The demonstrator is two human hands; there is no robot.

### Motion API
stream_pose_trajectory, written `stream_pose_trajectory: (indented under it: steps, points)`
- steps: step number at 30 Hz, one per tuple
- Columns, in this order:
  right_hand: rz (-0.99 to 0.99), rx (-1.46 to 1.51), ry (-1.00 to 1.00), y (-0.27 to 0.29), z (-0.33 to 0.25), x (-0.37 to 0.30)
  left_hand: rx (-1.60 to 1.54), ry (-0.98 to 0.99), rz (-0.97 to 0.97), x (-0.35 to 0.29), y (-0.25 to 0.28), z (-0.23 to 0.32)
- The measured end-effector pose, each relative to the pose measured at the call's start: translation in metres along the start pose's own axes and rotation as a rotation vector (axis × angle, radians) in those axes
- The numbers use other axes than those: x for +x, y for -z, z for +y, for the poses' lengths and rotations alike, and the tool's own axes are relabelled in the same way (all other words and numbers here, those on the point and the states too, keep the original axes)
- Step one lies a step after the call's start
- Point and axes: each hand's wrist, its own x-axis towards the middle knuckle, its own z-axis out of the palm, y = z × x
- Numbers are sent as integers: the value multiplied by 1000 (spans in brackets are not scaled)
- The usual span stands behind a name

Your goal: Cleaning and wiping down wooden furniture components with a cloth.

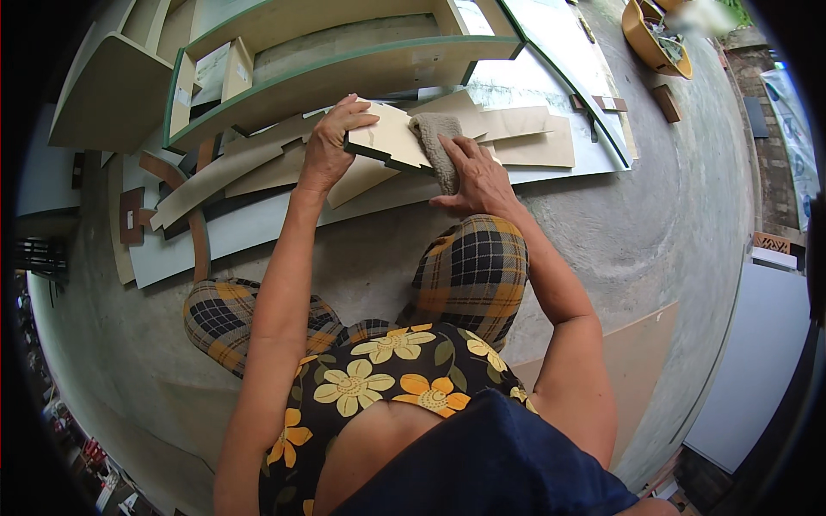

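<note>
My left hand [331,146] grips the left end of a short cream board [387,131] with a dark green, notched edge. The board is held tilted above a pile of loose pieces. On its right part lies a folded beige cloth [440,153], which my right hand [477,176] presses against the surface, fingers over the cloth and thumb at its near side. Beneath and around the board are several thin beige panel strips [533,142], stacked unevenly.
A large white panel [232,254] lies under the strips on the concrete floor. Beyond stands a cream frame [335,77] with green edges, beside a curved panel [107,103]. Curved brown strips [200,236] lie at the left. A yellow container [654,39] sits far right.
</note>
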Motion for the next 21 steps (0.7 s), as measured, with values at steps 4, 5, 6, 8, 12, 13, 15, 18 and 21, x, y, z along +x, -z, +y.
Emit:
stream_pose_trajectory:
  steps: [4, 5, 6, 8, 12, 13, 15, 18, 21]
  points:
    - [78, -118, -72, -15, 7, 0, 1, -2, 5, 3, 0, 5]
    - [167, -135, -37, -16, 10, -1, 7, 0, 3, 4, 1, 7]
    - [161, -135, -38, -15, 13, -2, 4, 5, 2, 4, 1, 15]
    - [187, -145, -86, -6, 22, -1, -53, 99, 84, 13, 1, 38]
    - [419, -24, -297, 24, 35, -8, 16, 100, 227, 22, -7, 63]
    - [462, 145, -367, 36, 33, -8, 32, 117, 197, 18, -10, 57]
    - [617, 564, -389, 48, 42, -7, -3, 159, 142, 9, -21, 53]
    - [653, 1110, -330, 57, 49, 0, -135, 233, 16, -1, -41, 54]
    - [648, 1415, -506, 40, 46, 7, -329, 467, -168, -14, -59, 47]
